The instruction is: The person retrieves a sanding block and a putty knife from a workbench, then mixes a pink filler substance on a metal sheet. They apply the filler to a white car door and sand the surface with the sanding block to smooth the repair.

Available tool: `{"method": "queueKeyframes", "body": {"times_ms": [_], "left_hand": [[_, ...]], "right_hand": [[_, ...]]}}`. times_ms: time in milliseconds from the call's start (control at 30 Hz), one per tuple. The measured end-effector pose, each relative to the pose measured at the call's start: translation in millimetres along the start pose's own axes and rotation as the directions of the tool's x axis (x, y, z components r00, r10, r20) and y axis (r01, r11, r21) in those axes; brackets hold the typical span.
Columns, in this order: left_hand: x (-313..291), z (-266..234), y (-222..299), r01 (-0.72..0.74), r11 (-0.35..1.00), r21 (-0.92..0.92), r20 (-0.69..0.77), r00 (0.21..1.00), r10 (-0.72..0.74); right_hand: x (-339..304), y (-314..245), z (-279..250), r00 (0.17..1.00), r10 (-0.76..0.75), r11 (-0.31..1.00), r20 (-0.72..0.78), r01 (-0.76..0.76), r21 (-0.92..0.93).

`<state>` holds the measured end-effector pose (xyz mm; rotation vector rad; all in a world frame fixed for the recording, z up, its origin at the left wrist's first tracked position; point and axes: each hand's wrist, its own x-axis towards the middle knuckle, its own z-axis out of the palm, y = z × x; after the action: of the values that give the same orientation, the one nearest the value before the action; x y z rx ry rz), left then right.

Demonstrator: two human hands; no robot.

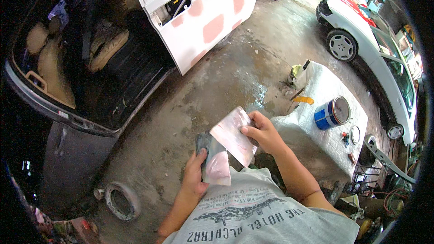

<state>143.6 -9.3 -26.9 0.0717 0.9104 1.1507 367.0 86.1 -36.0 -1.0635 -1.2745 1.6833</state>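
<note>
Left hand (195, 175) clamped on dark flat spreader smeared pink (212, 160) | right hand (264, 132) pinching thin pink-smeared flat blade (233, 135) | both likely light, stiff, slippery with filler; best gripped on clean edges

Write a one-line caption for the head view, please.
In a car workshop, the left hand holds a dark flat pad while the right hand draws a pink-smeared spreader across it.
</note>
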Motion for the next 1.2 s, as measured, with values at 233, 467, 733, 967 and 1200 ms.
{"method": "queueKeyframes", "body": {"times_ms": [233, 467, 733, 967, 1200], "left_hand": [[16, -10, 4, -0.117, 0.993, 0.008, 0.040, 0.992, 0.117], [40, -18, 28, -0.360, 0.686, 0.633, 0.283, 0.932, 0.228], [33, -13, 32, -0.270, 0.903, 0.334, 0.205, 0.956, 0.210], [56, 30, 5, -0.262, 0.963, -0.056, 0.031, 0.964, 0.264], [47, 38, 1, -0.364, 0.931, 0.007, -0.039, 0.931, 0.364]], "right_hand": [[-47, 24, -30, 0.992, 0.028, 0.997, -0.125, -0.018, 0.081], [-59, 5, -20, 0.959, 0.264, 0.884, 0.106, -0.285, 0.370], [-44, -45, -31, 0.996, 0.014, 0.809, -0.094, 0.043, 0.586], [-45, -24, 30, 0.782, -0.619, 0.780, -0.070, 0.601, -0.178], [-37, 3, 41, 0.781, -0.594, 0.545, 0.192, 0.566, -0.619]]}}
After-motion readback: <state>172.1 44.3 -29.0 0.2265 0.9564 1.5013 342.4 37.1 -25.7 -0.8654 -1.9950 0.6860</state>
